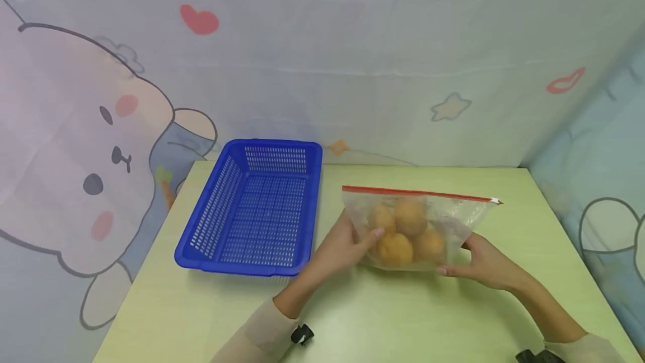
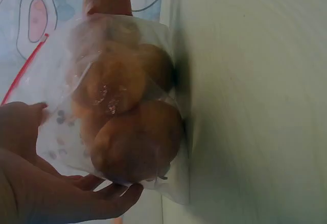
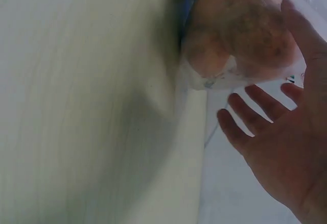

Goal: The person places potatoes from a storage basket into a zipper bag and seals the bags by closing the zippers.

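Observation:
A clear zip bag (image 1: pixel 461 214) with a red seal along its top stands over the table, with several round orange fruits (image 1: pixel 395 250) inside. A white slider (image 1: pixel 495 201) sits at the seal's right end. My left hand (image 1: pixel 345 242) holds the bag's left side, thumb in front and fingers cupped behind; in the left wrist view its fingertips (image 2: pixel 134 196) touch the plastic. At the bag's right lower side is my right hand (image 1: pixel 484 265). In the right wrist view that hand (image 3: pixel 286 142) has its fingers spread beside the bag, with the thumb against the plastic.
A blue perforated plastic basket (image 1: pixel 313 206) with nothing in it stands on the left of the pale table (image 1: pixel 403 318), beside my left forearm. Behind the table hangs a printed cloth (image 1: pixel 353 27), with another cloth side (image 1: pixel 615 156) on the right.

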Demonstrator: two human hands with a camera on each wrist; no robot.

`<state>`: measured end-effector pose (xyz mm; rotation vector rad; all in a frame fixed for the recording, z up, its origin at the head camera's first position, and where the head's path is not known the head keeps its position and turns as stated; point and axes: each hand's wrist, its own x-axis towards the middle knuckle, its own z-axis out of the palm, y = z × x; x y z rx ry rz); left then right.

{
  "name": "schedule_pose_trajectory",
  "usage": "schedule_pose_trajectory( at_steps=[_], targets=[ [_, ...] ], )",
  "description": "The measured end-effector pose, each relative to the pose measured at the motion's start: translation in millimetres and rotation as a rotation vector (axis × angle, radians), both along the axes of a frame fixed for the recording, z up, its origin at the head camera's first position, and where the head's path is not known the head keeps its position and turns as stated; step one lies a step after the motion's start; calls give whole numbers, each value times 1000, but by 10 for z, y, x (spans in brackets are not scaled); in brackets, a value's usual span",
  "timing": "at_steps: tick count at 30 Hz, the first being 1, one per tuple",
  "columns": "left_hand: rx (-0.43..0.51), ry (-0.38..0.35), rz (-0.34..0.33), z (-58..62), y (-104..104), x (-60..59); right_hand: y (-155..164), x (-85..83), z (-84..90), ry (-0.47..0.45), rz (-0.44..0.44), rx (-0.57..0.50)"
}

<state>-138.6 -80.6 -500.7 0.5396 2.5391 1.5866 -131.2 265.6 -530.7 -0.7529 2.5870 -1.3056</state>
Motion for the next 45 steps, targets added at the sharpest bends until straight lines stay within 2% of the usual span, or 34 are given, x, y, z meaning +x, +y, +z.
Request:
schedule_pose_trajectory(
  at_steps=[3, 6, 7, 10, 13, 16, 20, 24, 28, 34, 38, 45],
  targets=[
    [-3, -26, 61, -18, 38, -15, -73, -71, -18, -10, -29, -83],
    [30, -48, 55, -66, 63, -7, -106, -129, -53, -76, -21, -203],
    [40, -31, 44, -91, 63, -5, -112, -142, -74, -100, -14, -240],
    [-2, -3, 35, -195, 49, 23, -124, -155, -147, -161, 4, -332],
    [-46, 8, 62, -263, 34, 47, -138, -161, -187, -178, 16, -366],
    [-63, -21, 102, -266, 53, 69, -137, -153, -141, -156, -7, -353],
    [-69, -56, 121, -207, 120, 83, -79, -111, 25, -146, -58, -292],
    [-77, -112, 61, -141, 181, 142, -3, -9, 186, -263, -86, -234],
    [-150, -210, -10, -110, 190, 250, 52, 135, 263, -406, -97, -193],
    [-212, -318, -40, -126, 148, 353, 68, 250, 213, -523, -135, -182],
    [-247, -334, -37, -159, 132, 385, 41, 254, 144, -547, -175, -190],
    [-226, -328, -47, -191, 131, 448, -1, 286, 93, -537, -203, -182]
  ],
)
